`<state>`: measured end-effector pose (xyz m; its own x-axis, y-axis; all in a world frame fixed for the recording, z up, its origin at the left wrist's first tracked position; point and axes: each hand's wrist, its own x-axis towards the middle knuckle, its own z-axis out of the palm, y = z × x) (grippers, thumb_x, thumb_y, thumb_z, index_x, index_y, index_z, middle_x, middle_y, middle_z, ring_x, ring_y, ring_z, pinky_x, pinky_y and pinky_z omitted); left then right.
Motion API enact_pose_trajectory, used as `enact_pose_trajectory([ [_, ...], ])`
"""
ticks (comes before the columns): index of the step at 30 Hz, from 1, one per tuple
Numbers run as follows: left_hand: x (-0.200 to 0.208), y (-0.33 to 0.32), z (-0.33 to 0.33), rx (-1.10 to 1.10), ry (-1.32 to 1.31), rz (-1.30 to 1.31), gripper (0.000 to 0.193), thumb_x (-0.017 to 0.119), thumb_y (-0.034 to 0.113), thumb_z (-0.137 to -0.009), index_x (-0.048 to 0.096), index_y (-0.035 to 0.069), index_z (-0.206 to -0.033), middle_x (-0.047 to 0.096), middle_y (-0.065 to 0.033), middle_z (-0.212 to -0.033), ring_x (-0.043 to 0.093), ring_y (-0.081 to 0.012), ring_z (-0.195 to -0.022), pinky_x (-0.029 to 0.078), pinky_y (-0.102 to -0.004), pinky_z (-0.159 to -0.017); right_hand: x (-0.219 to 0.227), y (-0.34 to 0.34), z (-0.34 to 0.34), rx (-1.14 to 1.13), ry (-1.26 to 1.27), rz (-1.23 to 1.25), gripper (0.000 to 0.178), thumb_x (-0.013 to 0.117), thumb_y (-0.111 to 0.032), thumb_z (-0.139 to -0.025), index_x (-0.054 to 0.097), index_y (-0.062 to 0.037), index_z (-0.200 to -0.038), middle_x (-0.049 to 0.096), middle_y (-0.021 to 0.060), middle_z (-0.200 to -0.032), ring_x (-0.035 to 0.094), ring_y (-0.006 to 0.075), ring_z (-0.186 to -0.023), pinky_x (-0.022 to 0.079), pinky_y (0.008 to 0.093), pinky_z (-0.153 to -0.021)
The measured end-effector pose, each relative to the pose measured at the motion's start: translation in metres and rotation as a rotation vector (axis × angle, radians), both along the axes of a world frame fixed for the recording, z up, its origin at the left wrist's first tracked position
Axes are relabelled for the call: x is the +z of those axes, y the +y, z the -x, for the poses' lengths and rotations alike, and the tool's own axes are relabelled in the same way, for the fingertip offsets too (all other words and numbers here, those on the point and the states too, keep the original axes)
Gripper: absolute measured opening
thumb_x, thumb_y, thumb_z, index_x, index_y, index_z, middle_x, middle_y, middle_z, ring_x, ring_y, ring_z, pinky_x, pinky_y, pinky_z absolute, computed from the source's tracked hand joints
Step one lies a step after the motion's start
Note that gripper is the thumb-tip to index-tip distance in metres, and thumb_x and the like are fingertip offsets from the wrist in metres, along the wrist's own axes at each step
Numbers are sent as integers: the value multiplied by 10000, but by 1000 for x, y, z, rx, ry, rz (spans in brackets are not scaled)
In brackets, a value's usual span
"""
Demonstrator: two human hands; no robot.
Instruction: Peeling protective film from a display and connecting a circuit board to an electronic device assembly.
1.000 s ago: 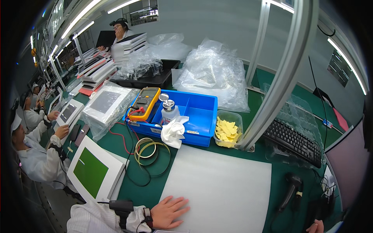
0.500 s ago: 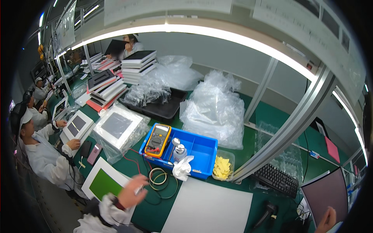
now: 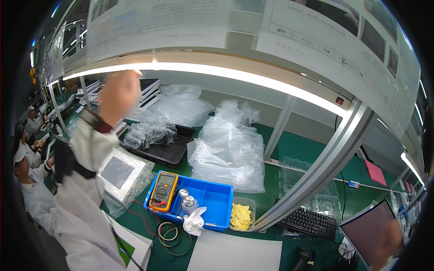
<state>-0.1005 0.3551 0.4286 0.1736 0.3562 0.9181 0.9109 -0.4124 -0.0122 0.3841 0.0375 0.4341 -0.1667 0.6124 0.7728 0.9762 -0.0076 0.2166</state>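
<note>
My left hand (image 3: 120, 97) is raised high on the left, its upper edge overlapping the light strip (image 3: 194, 67). Its fingers are hidden or smeared, so whether it touches the strip cannot be told. Below my sleeve lies a white-framed sheet with a green middle (image 3: 128, 249), partly covered by the arm. At the lower right, my right hand (image 3: 389, 241) is blurred in front of a tilted dark flat panel (image 3: 368, 228); its grip on the panel cannot be made out. A blank white sheet (image 3: 235, 253) lies at the front between the arms.
A blue bin (image 3: 217, 198) holds a yellow multimeter (image 3: 163, 189) and bottles (image 3: 190, 204). Nearby are yellow scraps (image 3: 241, 217), a keyboard (image 3: 307, 222), a scanner (image 3: 304, 258), clear plastic bags (image 3: 230, 149) and a black tray (image 3: 174, 151). A metal post (image 3: 316, 167) slants rightward. Co-workers sit left.
My left hand has risen from beside the green-centred sheet to the light strip. My right hand has moved up slightly across the dark panel. The view has tilted upward and shifted right.
</note>
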Motion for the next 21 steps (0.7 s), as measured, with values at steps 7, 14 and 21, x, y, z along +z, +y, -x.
enact_pose_trajectory([
  [7,-237,57,-183,-528,363,843,195,596,173,-669,604,70,-835,578,-120,-843,536,-296,-842,433,-391,-742,-296,-61,62,85,1278,979,155,565,-126,-765,590,19,-718,563,128,-605,533,181,-545,425,297,-521],
  [14,-366,102,-306,-297,551,1168,225,601,277,-632,653,262,-850,518,-49,-1109,416,-260,-1104,373,-468,-827,-439,-103,58,-21,1564,1330,244,554,-219,-774,596,6,-689,543,40,-574,477,111,-537,407,284,-508],
  [21,-480,140,-358,-365,824,1321,291,614,274,-622,643,174,-894,538,-67,-1083,377,-257,-1138,278,-534,-898,-433,-88,52,-135,1602,1491,299,569,-252,-765,593,5,-614,545,53,-534,469,129,-503,394,318,-476],
])
